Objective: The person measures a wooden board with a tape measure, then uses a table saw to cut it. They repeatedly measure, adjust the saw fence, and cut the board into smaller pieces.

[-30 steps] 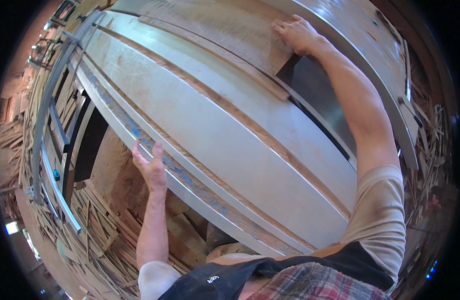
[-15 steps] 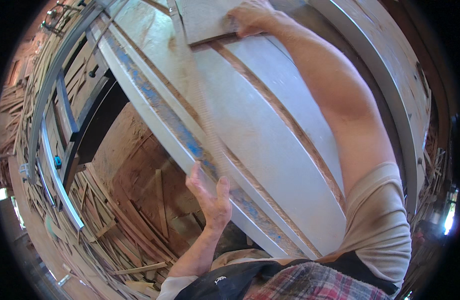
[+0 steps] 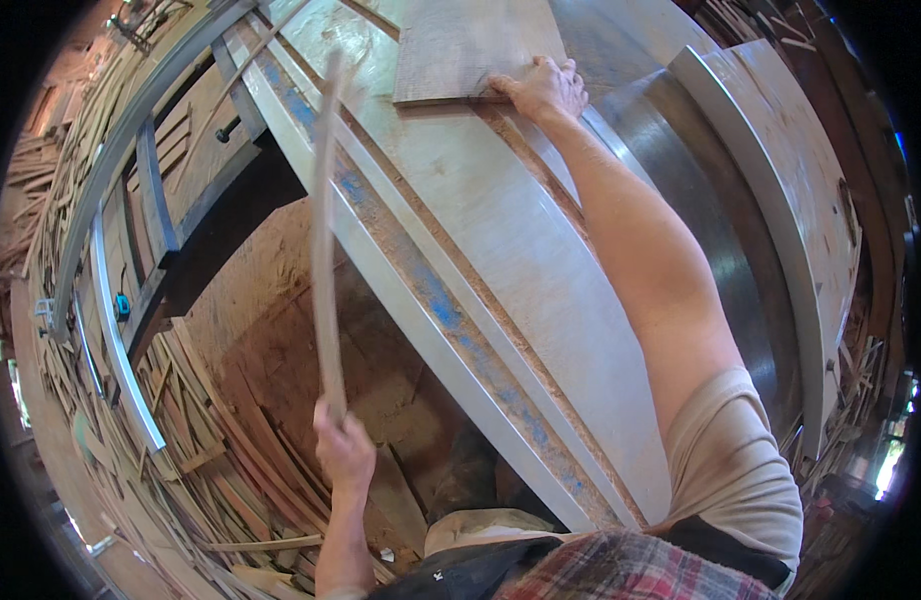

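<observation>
A thin wooden strip point(image 3: 326, 250) stands nearly upright over the table's left edge, its upper part blurred. My left hand point(image 3: 345, 445) is closed round its lower end. On the far part of a metal saw table point(image 3: 551, 260) lies a flat, wide wooden board point(image 3: 461, 50). My right hand point(image 3: 546, 88) grips its near right corner, with the thumb on the board's top and the fingers bent toward its right side. The board's far end is cut off by the top of the picture.
Sawdust-lined grooves and a rail with worn blue paint point(image 3: 441, 305) run along the table. A raised metal fence point(image 3: 771, 180) curves along the right. Many loose wood offcuts point(image 3: 251, 440) cover the floor at left, beside a dark metal frame point(image 3: 196, 240).
My left hand was open beside the blurred strip over the table; now it holds the strip farther left, off the table's edge. My right hand remains at the board, which appears farther right.
</observation>
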Tool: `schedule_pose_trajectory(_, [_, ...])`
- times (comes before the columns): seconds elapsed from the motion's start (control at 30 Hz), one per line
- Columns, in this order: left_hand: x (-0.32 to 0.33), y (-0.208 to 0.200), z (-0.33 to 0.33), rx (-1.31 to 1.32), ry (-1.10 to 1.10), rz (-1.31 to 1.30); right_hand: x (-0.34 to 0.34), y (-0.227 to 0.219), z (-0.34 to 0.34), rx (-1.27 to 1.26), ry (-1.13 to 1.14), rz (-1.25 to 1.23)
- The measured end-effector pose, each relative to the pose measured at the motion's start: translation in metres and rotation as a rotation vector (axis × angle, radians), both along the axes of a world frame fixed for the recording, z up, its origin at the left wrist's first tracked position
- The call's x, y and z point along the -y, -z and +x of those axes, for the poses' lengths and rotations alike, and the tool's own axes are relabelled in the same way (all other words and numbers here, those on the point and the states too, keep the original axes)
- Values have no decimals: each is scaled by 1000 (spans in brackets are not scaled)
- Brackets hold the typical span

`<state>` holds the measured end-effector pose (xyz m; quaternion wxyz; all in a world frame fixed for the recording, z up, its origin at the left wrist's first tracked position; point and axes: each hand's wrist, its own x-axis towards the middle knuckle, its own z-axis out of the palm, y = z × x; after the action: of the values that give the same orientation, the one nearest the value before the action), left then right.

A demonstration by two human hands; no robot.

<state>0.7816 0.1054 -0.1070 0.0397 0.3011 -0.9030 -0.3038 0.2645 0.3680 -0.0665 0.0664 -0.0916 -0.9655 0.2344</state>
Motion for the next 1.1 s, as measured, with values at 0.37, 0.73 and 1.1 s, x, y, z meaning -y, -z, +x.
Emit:
schedule_pose_trajectory(0.37, [-5,-42,-377,-501,414,-248,10,10,23,-180,57,-104])
schedule_pose_trajectory(0.73, [-26,-46,-452,-4,281,-364,31,-2,87,-106,-5,-260])
schedule_pose_trajectory(1.1, [28,-20,-90,-120,312,409,-22,-26,513,3,-313,-621])
